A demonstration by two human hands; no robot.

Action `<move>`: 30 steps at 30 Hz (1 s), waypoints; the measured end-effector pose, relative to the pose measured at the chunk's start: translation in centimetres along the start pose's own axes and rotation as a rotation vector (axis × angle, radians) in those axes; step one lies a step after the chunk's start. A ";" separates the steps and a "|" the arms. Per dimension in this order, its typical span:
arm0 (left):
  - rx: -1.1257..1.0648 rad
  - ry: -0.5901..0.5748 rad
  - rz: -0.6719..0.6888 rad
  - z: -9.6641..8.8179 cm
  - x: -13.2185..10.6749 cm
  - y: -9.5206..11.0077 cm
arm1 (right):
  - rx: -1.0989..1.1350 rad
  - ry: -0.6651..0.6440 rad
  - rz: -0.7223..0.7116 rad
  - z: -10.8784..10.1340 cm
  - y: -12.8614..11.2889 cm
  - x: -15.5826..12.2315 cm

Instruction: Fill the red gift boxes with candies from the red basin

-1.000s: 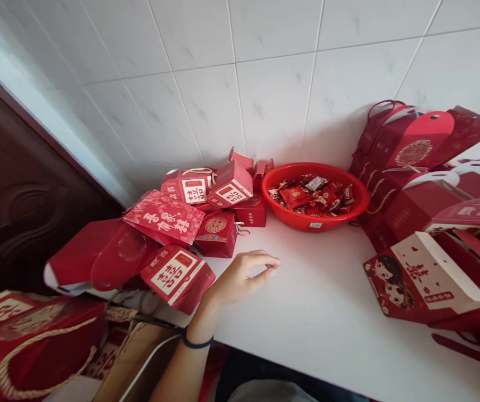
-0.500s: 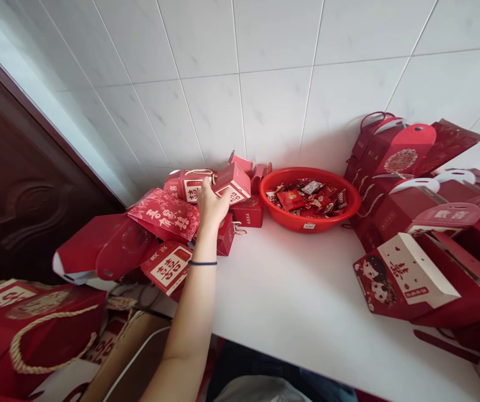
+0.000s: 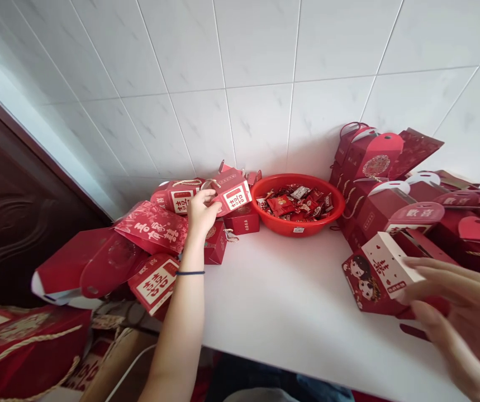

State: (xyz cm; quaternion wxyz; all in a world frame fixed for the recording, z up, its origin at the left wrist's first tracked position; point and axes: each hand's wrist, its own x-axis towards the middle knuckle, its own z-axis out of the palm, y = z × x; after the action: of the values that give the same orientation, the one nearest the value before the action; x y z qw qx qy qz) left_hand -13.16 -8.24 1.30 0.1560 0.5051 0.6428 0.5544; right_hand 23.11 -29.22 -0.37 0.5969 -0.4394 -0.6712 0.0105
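Left end of a white-labelled red carton [image 3: 230, 194] is pinched between thumb and fingers of the left hand [image 3: 204, 215], gap narrow; carton is tilted over a small red box [image 3: 243, 222], just left of the red basin [image 3: 271, 222] of wrapped sweets [image 3: 294, 202], and whether it is fully lifted cannot be told. Right hand [image 3: 460, 312] is blurred, fingers loosely spread with nothing seen gripped, in front of the cartoon-couple box [image 3: 359, 285] at the right of the white table [image 3: 273, 312]; contact there cannot be told.
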 end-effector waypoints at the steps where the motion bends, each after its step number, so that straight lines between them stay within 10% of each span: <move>1: -0.042 -0.018 0.107 -0.4 -0.6 0.6 | 0.036 -0.031 -0.008 0.9 0.3 0.3; 6: -0.067 -0.300 0.726 -2.5 -5.2 4.4 | 0.158 -0.152 0.021 4.6 1.8 1.5; 11: 0.007 -0.663 0.963 -2.1 -10.2 5.9 | 0.060 -0.190 -0.004 7.1 1.8 2.6; 21: 0.071 -0.894 0.880 -1.2 -14.0 4.7 | -0.055 -0.608 0.059 10.7 3.2 1.7; 30: 0.150 -0.913 0.657 -2.7 -13.2 3.7 | 0.388 -0.655 0.309 11.3 2.0 1.8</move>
State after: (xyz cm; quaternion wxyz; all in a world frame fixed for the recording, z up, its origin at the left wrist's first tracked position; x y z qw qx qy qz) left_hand -7.67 -21.01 0.66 0.2011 0.8768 0.3568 0.2519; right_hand 15.30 -21.10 -3.26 0.4148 -0.3878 -0.7376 0.3655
